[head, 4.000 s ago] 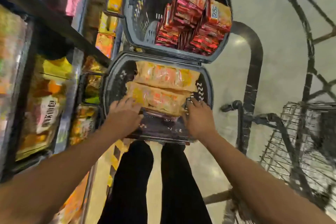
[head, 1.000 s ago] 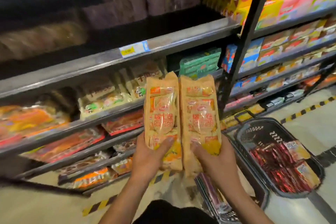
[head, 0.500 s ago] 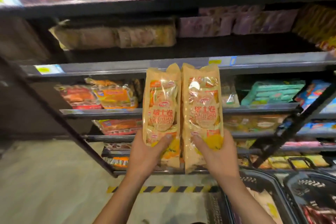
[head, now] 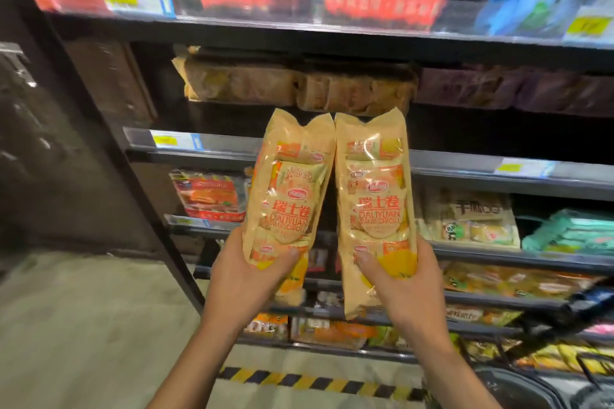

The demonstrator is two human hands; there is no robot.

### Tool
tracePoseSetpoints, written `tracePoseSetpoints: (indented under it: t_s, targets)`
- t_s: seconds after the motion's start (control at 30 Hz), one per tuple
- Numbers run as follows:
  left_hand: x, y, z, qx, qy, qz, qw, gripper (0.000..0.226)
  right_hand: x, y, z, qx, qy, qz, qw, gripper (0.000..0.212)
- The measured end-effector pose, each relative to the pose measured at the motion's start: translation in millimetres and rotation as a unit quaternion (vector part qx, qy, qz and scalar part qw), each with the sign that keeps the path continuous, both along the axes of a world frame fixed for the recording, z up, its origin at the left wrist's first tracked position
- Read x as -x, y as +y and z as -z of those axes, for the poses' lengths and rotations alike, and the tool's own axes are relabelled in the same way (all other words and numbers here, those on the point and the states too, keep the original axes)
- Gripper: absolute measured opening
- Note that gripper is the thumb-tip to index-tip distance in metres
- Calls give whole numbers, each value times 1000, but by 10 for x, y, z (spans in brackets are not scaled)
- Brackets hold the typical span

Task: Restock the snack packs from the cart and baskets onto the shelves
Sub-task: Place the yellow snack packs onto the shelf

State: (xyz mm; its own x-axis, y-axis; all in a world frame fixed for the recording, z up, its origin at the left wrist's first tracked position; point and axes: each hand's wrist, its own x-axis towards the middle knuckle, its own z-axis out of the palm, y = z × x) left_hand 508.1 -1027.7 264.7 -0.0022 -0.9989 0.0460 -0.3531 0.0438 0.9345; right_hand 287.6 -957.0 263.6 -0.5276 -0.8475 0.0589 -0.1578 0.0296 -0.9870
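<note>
Packs [head: 332,206] upright between fingers [head: 292,254].

**Both hands up, each gripping a pack**

L hand [head: 247,276]: raised in front of body, forearm coming up from bottom centre-left, thumb across front of the left snack pack [head: 289,196], fingers wrapped behind its lower part. R hand [head: 403,285]: same height, forearm from bottom right, thumb on front of the right snack pack [head: 375,209], fingers behind. Hands close together, not touching. Both forearms bare.
</note>
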Motion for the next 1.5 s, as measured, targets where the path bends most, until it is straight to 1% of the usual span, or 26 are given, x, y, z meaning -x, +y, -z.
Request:
tracePoseSetpoints:
  t_s: [0.2, 0.27, 0.3, 0.4, 0.5, 0.57, 0.63, 0.7, 0.8, 0.83, 0.9, 0.97, 1.03, 1.07, 1.17, 1.27, 1.3, 1.37, 1.4, 1.43, 1.5]
  targets:
    - [-504, -493, -306, 86, -73, 49, 992, 49, -337, -264, -132, 15, 27, 22, 999, 49]
    - [-622, -674, -382, 114, -102, 53, 987, 49, -401, -320, -151, 16, 41, 31, 999, 53]
    - [-675, -771, -419, 128, -125, 50, 983, 51, -423, -347, -159, 17, 45, 34, 998, 56]
    - [-806, -1074, -561, 181, -221, 47, 957, 69, -438, -428, -184, 21, 44, 32, 998, 59]
    - [-896, -1354, -807, 228, -333, 36, 914, 78, -412, -495, -253, 16, 45, 28, 998, 61]
    - [-944, -1555, -988, 252, -398, 34, 881, 85, -392, -526, -300, 10, 49, 28, 998, 56]
    - [-983, -1743, -1178, 264, -454, 49, 850, 91, -387, -547, -329, 11, 52, 26, 998, 56]
    - [-1008, -1909, -1346, 282, -507, 65, 812, 93, -398, -547, -344, 8, 53, 24, 998, 56]
    - [-1000, -2142, -1544, 317, -587, 79, 741, 84, -423, -525, -366, 10, 63, 21, 998, 58]
    - [-990, -2205, -1595, 310, -610, 89, 724, 79, -425, -510, -370, 11, 72, 19, 997, 57]
    - [-958, -2313, -1702, 277, -643, 111, 705, 65, -435, -481, -383, 9, 84, 13, 996, 54]
    - [-896, -2407, -1815, 240, -664, 131, 697, 59, -451, -474, -395, 5, 93, 11, 996, 54]
    - [-809, -2481, -1917, 223, -681, 136, 684, 57, -456, -486, -390, -1, 104, 15, 994, 57]
    - [-777, -2521, -1934, 208, -684, 136, 686, 57, -458, -492, -390, -1, 107, 16, 994, 60]
    - [-721, -2679, -1818, 168, -672, 131, 709, 54, -464, -526, -394, -2, 112, 20, 994, 64]
    - [-670, -2794, -1591, 169, -645, 119, 736, 58, -462, -550, -380, -8, 119, 25, 993, 64]
    - [-652, -2817, -1525, 151, -644, 116, 740, 55, -451, -557, -377, -10, 121, 25, 992, 64]
    - [-609, -2851, -1412, 84, -656, 107, 743, 47, -423, -559, -376, -13, 123, 28, 992, 65]
    - [-591, -2856, -1371, 68, -658, 93, 744, 48, -415, -553, -377, -14, 124, 29, 992, 67]
    - [-564, -2845, -1342, 72, -656, 76, 747, 51, -408, -548, -371, -14, 124, 31, 992, 68]
    - [-485, -2813, -1293, 116, -650, 63, 748, 51, -407, -539, -368, -13, 128, 36, 991, 68]
